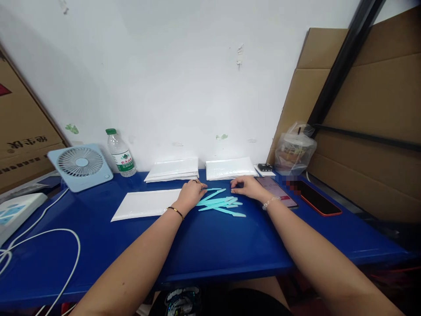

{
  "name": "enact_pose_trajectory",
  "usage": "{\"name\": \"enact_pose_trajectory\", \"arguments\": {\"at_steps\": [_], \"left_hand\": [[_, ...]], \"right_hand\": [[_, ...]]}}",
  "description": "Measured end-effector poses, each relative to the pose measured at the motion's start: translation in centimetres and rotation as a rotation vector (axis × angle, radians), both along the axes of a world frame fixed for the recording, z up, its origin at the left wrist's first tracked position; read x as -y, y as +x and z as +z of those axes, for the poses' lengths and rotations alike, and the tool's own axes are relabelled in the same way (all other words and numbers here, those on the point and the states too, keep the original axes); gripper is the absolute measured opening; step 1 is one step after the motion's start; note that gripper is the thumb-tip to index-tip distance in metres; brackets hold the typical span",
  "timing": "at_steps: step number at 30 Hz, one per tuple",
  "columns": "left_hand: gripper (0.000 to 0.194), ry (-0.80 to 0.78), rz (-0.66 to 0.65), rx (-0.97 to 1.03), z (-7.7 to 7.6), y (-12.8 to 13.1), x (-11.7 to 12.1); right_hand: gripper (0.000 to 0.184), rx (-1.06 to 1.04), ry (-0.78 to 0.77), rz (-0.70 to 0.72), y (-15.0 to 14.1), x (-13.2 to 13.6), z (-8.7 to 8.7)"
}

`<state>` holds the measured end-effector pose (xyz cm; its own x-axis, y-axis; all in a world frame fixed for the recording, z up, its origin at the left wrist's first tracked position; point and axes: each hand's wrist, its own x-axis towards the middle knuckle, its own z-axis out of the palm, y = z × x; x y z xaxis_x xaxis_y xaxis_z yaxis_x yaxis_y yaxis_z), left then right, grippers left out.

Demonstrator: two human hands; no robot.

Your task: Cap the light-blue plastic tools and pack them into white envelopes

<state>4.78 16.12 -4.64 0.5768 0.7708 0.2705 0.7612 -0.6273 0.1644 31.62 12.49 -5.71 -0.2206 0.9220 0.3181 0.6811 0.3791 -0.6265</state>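
Note:
A loose pile of turquoise eyebrow razors (222, 202) with slim handles lies on the blue table, pointing in different directions. My left hand (191, 194) is at the pile's left side, its fingers closed around the end of one razor; the fingertips are partly hidden. Under and beside that hand a white padded envelope (148, 204) lies flat. To the right of the pile, my right hand (247, 187) hovers with curled fingers, thumb and forefinger slightly apart and nothing visible between them. Two stacks of white envelopes, the left stack (173, 169) and the right stack (230, 168), rest against the wall.
A blue fan (80, 166) and a water bottle (121, 153) stand at the back left. White cables (77, 245) curl across the left side. Two phones, one pinkish-screened (279, 193) and one orange-edged (319, 199), lie right. Behind them is a bagged drink cup (294, 149).

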Motion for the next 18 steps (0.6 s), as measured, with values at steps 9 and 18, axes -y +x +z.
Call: {"name": "enact_pose_trajectory", "arguments": {"at_steps": [9,18], "left_hand": [[0.022,-0.071,-0.102,0.013,0.7,0.5,0.8],[0.021,0.037,-0.071,0.041,0.9,0.7,0.2]], "right_hand": [[0.008,0.435,0.246,0.078,-3.8,0.1,0.9],[0.009,0.474,0.285,0.055,-2.1,0.5,1.7]]}}
